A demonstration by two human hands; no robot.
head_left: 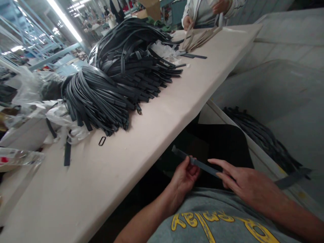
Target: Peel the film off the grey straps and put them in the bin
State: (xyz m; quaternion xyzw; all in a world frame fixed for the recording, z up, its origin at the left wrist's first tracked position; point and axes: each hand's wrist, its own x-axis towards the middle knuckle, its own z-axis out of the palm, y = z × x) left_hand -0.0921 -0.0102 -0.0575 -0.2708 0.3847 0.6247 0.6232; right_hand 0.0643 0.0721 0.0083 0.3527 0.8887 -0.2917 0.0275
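Observation:
A dark grey strap [206, 167] stretches between my two hands, just above my lap and off the front edge of the table. Near its far end, my left hand [186, 173] pinches it between thumb and curled fingers. My right hand [240, 178] grips it farther back, with the index finger lifted off the strap. Part of the strap is hidden by the right hand, and a grey length [293, 178] shows beyond the wrist.
Bundles of dark straps [101, 98] lie heaped on the pale table [157, 125], near a small black buckle [102, 141]. More straps [260, 135] hang in a pale bin [278, 87] at right. Across the table, another person [202, 15] handles beige strips [202, 39].

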